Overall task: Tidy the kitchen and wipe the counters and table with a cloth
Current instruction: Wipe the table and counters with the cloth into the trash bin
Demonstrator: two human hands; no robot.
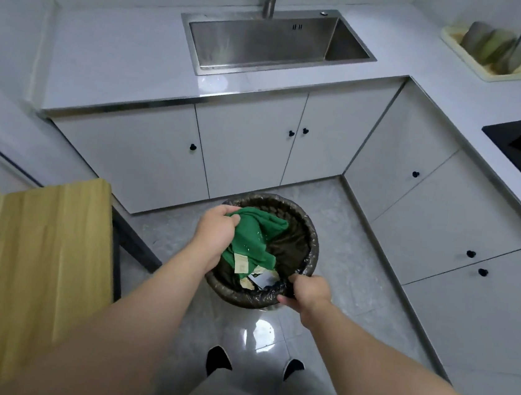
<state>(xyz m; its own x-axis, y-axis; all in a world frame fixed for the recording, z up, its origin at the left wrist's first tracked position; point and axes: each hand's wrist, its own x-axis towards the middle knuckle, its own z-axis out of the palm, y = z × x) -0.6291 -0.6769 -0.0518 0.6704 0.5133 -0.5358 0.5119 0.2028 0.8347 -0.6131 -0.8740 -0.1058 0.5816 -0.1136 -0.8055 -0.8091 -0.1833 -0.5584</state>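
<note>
Kitchen floor, bin (312, 235) by cabinets (244, 153) | green cloth (253, 238) held over bin, gripped by L hand (215, 236) | bin's near rim clutched by R hand (307, 292) | cloth crumpled, w/ pale specks

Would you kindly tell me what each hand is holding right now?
Left hand: grips the green cloth above the bin.
Right hand: grips the bin's near rim.

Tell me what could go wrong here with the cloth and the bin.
1. The green cloth, gripped by the left hand, hangs into the bin; it may touch the rubbish and carry dirt onto the counter.
2. The right hand grips the black liner at the near rim; pulling could slip it off or tip the bin.
</note>
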